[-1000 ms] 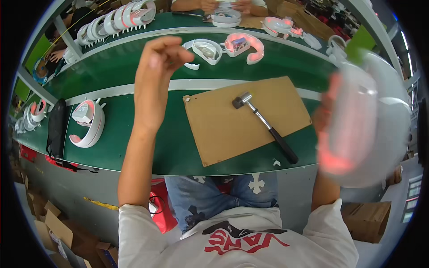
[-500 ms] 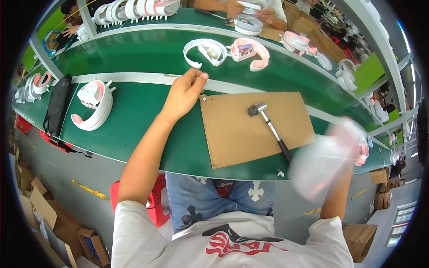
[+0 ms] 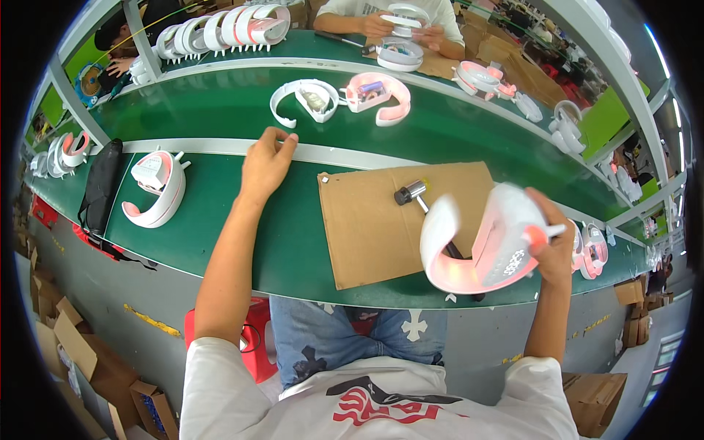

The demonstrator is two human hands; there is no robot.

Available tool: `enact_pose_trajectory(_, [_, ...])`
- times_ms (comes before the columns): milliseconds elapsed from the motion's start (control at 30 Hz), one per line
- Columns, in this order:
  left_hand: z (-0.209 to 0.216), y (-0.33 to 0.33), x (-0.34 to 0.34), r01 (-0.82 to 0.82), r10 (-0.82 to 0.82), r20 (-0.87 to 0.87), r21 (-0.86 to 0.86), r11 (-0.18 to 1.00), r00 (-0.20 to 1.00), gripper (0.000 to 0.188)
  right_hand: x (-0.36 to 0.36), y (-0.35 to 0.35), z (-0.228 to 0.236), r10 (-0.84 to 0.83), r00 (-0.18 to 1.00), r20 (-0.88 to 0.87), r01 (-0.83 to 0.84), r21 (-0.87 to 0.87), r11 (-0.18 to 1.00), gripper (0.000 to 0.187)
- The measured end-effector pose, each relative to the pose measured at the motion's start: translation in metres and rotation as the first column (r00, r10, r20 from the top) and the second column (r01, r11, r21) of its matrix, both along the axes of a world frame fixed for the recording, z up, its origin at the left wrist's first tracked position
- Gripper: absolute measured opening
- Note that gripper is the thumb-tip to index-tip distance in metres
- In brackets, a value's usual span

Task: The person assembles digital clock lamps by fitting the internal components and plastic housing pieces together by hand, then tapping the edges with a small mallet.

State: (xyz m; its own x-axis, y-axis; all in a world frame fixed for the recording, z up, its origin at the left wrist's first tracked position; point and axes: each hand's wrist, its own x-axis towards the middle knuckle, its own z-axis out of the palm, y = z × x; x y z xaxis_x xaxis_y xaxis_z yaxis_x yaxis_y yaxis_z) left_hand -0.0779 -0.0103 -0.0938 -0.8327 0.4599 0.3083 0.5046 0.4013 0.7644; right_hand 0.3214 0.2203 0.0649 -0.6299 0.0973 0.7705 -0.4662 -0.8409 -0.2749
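Note:
My right hand grips a white and pink C-shaped clock lamp by its side. Digits glow on its face, and a warm light shows inside its curve; the curved arm is somewhat blurred. Under it lies a brown cardboard sheet with a hammer on it, whose handle is mostly covered by the lamp. My left hand rests at the pale rail, its fingers curled closed and nothing visible in them. Just beyond it, an opened lamp's white half and pink half lie on the green belt.
Another white lamp stands at left, beside a black pouch. More lamps sit at the right end. Across the belt a person's hands hold a white part. Lamps stand in a row on the far shelf. Metal posts frame both sides.
My right hand has brought the blurred lamp left and turned it, so its lit face now shows. The opened halves have shifted left along the belt. My left hand sits slightly further left.

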Motion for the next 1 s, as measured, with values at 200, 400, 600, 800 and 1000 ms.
enact_pose_trajectory(200, [0.016, -0.002, -0.035, -0.278, 0.128, -0.507, -0.232, 0.932, 0.852, 0.049, -0.010, 0.017, -0.020, 0.100, 0.990, 0.103, -0.120, 0.210, 0.970, 0.047])
enact_pose_trajectory(400, [0.014, 0.032, -0.141, -0.232, 0.185, -0.144, -0.483, 0.844, 0.972, 0.060, -0.034, 0.047, -0.104, -0.906, 0.286, 0.312, 0.457, 0.787, 0.415, 0.070])
enact_pose_trajectory(600, [-0.029, 0.020, -0.222, -0.329, 0.402, 0.005, -0.565, 0.756, 0.916, 0.052, -0.064, 0.081, -0.152, -0.624, 0.335, 0.706, 0.657, 0.299, 0.692, 0.061])
enact_pose_trajectory(800, [0.018, 0.050, -0.219, -0.136, -0.051, 0.413, 0.410, 0.902, 0.909, 0.045, -0.058, 0.082, -0.161, -0.570, 0.385, 0.726, 0.562, 0.306, 0.769, 0.061])
enact_pose_trajectory(1000, [0.069, 0.157, -0.090, 0.302, -0.339, -0.153, -0.222, 0.927, 0.928, 0.028, -0.055, 0.076, -0.161, -0.596, 0.237, 0.767, 0.545, 0.403, 0.735, 0.059])
